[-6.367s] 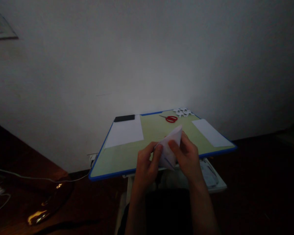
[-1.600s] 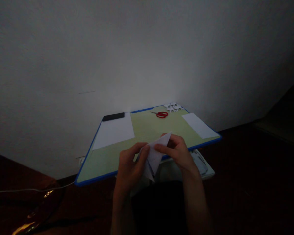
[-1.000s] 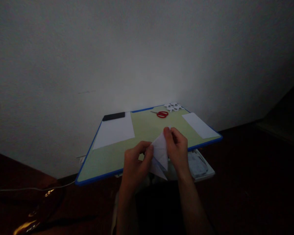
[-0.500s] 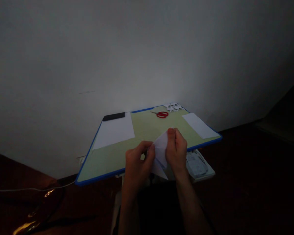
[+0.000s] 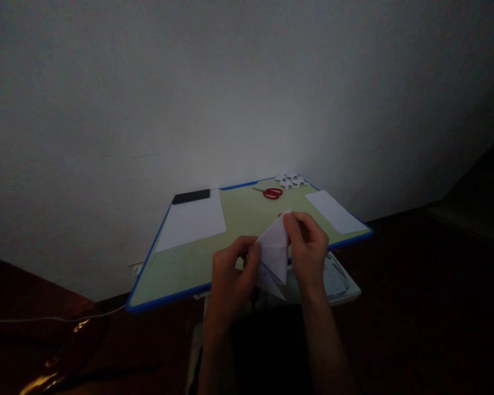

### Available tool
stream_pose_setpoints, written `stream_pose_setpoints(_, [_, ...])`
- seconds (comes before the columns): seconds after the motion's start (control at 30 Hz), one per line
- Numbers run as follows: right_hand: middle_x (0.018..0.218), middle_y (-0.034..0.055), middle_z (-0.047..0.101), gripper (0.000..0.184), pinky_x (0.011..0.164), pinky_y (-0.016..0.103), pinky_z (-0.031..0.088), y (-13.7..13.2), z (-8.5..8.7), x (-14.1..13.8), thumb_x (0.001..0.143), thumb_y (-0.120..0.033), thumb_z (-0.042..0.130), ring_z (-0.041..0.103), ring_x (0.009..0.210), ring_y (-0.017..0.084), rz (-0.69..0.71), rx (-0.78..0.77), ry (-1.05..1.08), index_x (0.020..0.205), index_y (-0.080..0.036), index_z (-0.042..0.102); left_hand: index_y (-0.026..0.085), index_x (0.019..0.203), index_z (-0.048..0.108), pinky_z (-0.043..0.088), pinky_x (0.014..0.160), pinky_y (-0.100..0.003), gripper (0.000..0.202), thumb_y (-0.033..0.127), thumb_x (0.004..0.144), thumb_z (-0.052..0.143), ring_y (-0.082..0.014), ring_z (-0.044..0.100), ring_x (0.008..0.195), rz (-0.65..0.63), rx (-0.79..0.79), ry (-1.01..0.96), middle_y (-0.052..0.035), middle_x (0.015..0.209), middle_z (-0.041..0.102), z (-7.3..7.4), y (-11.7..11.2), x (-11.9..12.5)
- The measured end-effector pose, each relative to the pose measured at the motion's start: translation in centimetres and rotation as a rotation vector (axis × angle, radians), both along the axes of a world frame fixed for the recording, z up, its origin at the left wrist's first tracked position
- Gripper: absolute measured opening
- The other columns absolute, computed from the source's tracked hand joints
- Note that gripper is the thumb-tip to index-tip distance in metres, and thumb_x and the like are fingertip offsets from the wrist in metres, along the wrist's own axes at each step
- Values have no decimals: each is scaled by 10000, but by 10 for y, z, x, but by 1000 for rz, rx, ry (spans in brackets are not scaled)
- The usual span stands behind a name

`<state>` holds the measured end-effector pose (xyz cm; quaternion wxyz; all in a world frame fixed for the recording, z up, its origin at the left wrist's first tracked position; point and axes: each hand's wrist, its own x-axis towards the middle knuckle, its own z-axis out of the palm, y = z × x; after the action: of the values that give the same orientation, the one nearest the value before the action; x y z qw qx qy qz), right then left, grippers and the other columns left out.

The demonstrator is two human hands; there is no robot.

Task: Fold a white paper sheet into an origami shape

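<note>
Left hand (image 5: 230, 277) and right hand (image 5: 309, 249) pinch white paper (image 5: 275, 248); it is creased and pointed.

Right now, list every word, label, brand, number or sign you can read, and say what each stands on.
None: no text can be read anywhere.
Folded paper: no lettering visible.
Large white sheet and narrow white sheet: no lettering visible.
White paper shapes: dark marks too small to tell whether they are print.
White tray: contents too dim and blurred to read.
</note>
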<state>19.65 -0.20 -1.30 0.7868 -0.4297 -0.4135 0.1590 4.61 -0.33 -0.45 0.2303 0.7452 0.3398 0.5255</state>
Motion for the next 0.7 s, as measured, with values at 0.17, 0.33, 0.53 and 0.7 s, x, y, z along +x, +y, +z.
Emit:
stream_pose_setpoints(0.17, [739,-14,690,244,602,261,470,4,-7,-2,968,-425,712,599,657,149,-98,11,-39,905,-193,756,194,988,815,530,635,-226,126,231,958,698,-128,676,647,48,56,-15,8,757,779,2,-1,2])
stream_pose_setpoints(0.33, [794,-5,723,249,646,264,488,6,-14,0,1002,-428,686,618,691,152,-143,-2,-122,956,-199,772,198,968,838,530,631,-226,101,225,923,752,-119,654,617,94,98,-31,25,696,747,2,-2,4])
stream_pose_setpoints(0.53, [918,43,785,314,720,282,519,5,-13,0,1025,-479,637,679,805,190,-141,-17,-133,989,-197,769,208,944,847,529,618,-239,105,233,923,748,-131,670,613,107,31,-53,18,700,770,-1,-4,6])
stream_pose_setpoints(0.7, [710,-21,622,423,574,258,403,5,-14,2,1025,-572,611,536,643,149,79,-84,-112,850,-196,691,215,959,840,560,655,-254,110,296,927,774,-147,704,666,206,-40,-182,-1,794,811,-7,0,8])
